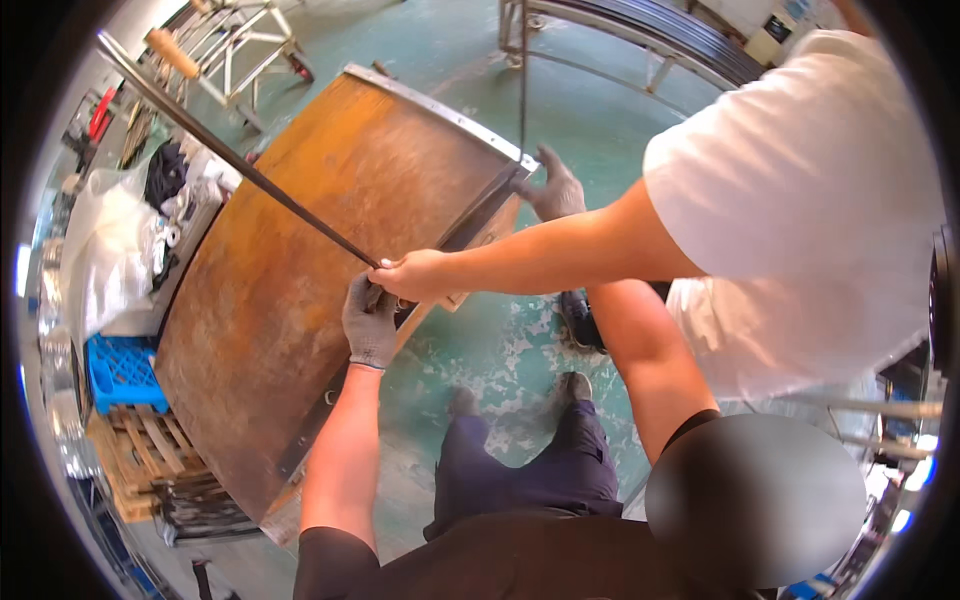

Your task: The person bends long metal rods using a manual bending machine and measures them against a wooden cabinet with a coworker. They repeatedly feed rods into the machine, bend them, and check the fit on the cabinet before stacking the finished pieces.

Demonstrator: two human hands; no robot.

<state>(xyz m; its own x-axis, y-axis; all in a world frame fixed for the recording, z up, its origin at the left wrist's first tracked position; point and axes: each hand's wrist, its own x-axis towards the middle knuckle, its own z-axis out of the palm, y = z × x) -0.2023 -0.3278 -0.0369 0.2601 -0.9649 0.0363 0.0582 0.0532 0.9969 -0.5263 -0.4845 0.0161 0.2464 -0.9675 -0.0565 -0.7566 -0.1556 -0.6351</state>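
Observation:
My left hand (pixel 370 322), in a grey knit glove, is closed at the near end of a long dark metal rod (pixel 250 172). The fingertips are partly covered there. A co-worker's bare hand (pixel 415 275) pinches the rod right beside my fingers. The rod slants up to the far left over a rusty brown metal-topped table (pixel 270 280). My right hand (pixel 553 190), gloved too, has its fingers spread by the far right corner of the table, next to a dark bar (pixel 485 205) along its edge. The co-worker's forearm crosses over my right arm.
A co-worker in a white shirt (pixel 790 160) stands close on the right. Beside the table on the left are a blue plastic crate (pixel 125 372), wooden pallets (pixel 150 450) and plastic sheeting (pixel 115 250). A rack of long metal tubes (pixel 660 35) stands at the back.

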